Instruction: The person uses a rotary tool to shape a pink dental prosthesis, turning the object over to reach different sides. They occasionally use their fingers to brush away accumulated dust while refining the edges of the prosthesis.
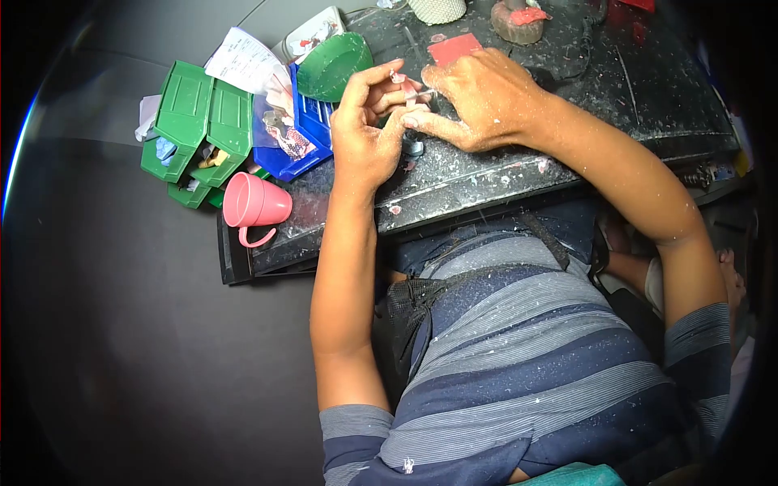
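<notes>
My left hand (369, 134) and my right hand (478, 97) meet over a dark, dust-speckled work board (486, 174). Between the fingertips of both hands sits a small pinkish piece (408, 89); my left fingers curl around it and my right thumb and fingers pinch a thin tool or part against it. What exactly the piece is cannot be told. A small grey round object (413, 147) lies on the board just under the hands.
Left of the board lie green plastic bins (203, 121), a blue bin (304, 134) with a plastic bag, a green bowl (334, 65), papers and a pink cup (255, 202) on its side. A red card (454, 47) and a brown lump (517, 20) sit farther back.
</notes>
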Tool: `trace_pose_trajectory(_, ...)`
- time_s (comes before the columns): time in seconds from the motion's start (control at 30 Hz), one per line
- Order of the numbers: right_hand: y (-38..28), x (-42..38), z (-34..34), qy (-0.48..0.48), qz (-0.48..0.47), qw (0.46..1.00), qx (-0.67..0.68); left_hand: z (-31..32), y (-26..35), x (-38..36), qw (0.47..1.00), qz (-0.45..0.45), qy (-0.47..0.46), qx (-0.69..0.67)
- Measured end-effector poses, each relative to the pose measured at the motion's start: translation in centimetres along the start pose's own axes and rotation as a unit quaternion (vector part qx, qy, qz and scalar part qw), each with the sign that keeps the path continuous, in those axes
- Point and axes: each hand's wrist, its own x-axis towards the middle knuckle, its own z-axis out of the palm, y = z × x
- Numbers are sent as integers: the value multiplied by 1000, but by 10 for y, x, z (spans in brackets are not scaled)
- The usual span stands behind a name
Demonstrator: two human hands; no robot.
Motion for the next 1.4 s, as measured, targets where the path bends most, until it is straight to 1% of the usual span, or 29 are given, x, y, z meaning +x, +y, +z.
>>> trace_pose_trajectory(0.17,1,1,2,16,-9,1000,-3,0,0,0,999,19,3,28)
trace_pose_trajectory(0.23,0,2,0,17,-11,1000,1,2,0,0,998,20,19,64)
trace_pose_trajectory(0.33,0,1,2,-6,7,1000,-17,0,-2,0,997,37,14,72)
trace_pose_trajectory(0.4,3,1,3,59,-36,997,-18,0,-1,-1,997,33,18,73)
trace_pose_trajectory(0.43,1,1,2,27,-17,999,-22,1,1,-1,994,44,24,93)
trace_pose_trajectory(0.47,1,1,1,26,-16,999,-23,2,1,-1,992,54,30,112)
trace_pose_trajectory(0.53,0,2,-2,29,-6,999,-16,1,-1,0,994,51,33,90)
trace_pose_trajectory(0.57,8,2,11,90,-24,995,-34,0,-2,-1,994,56,31,87)
trace_pose_trajectory(0.6,6,1,8,90,-24,995,-35,0,-1,-1,994,61,30,83)
trace_pose_trajectory(0.67,1,1,1,42,-26,999,-5,1,1,-2,993,58,32,100)
trace_pose_trajectory(0.7,2,2,-1,33,-25,999,-1,2,2,-3,991,55,34,117)
trace_pose_trajectory(0.8,1,3,-5,38,-17,999,-10,0,2,-3,992,46,31,117)
trace_pose_trajectory(0.83,1,2,-5,40,-18,999,-12,1,1,-4,989,58,40,132)
trace_pose_trajectory(0.93,3,2,-2,52,-36,998,-2,0,-3,-4,992,51,46,107)
trace_pose_trajectory(1.13,4,3,-3,74,-56,995,-23,0,-3,-5,992,45,38,114)
trace_pose_trajectory(1.2,1,2,-7,42,-20,999,-8,-1,-2,-4,992,43,33,116)
trace_pose_trajectory(1.4,-2,2,-9,24,-14,1000,-2,-2,-3,-5,990,43,32,131)
